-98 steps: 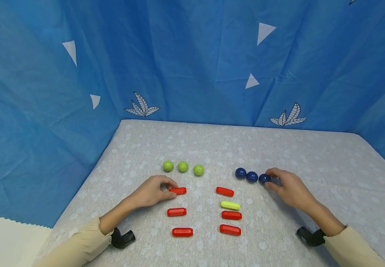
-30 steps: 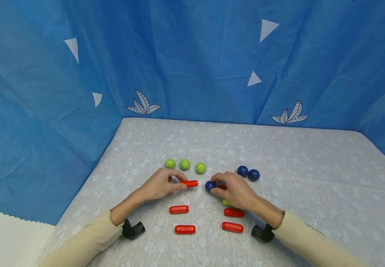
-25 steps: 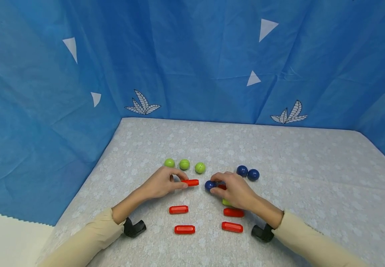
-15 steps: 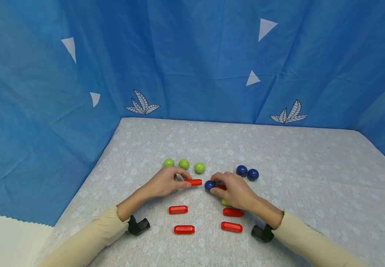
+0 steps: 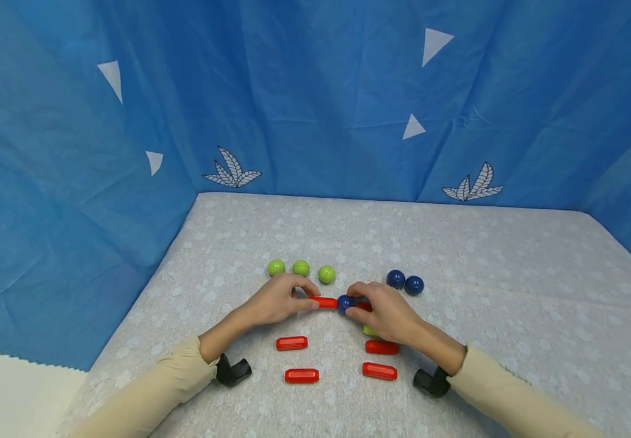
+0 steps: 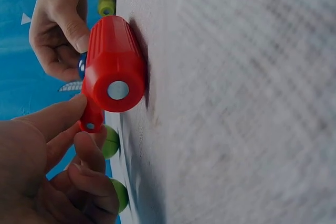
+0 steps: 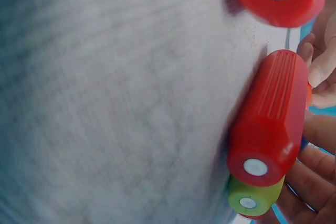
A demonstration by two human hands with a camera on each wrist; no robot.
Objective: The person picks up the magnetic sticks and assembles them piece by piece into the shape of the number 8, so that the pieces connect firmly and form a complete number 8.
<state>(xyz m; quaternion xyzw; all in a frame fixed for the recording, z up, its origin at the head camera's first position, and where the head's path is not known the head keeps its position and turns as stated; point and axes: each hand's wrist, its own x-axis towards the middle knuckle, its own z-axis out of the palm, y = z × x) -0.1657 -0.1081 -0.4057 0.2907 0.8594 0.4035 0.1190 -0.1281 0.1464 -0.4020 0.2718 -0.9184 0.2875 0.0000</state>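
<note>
My left hand (image 5: 279, 299) pinches a red toy rod (image 5: 326, 302) between thumb and fingers. In the left wrist view, that rod (image 6: 92, 115) shows a small silvery disc on its near end. My right hand (image 5: 383, 309) pinches a dark blue ball (image 5: 345, 303) between thumb and index finger. The rod's right end meets the ball in the head view. Under the right hand, another red rod (image 5: 364, 306) and a yellow-green rod (image 5: 369, 331) are partly covered. The right wrist view shows a large red rod (image 7: 270, 119) close to the camera.
Behind the left hand lie three green balls (image 5: 301, 267). Two more blue balls (image 5: 395, 279) lie behind the right hand. Nearer me are two red rods (image 5: 291, 343) on the left and two (image 5: 379, 371) on the right. A blue curtain (image 5: 315, 97) borders the cloth-covered table (image 5: 512, 261).
Since the oldest frame, the right hand has brought one blue ball leftward from its row. The left hand has carried the red rod rightward until its end meets that ball.
</note>
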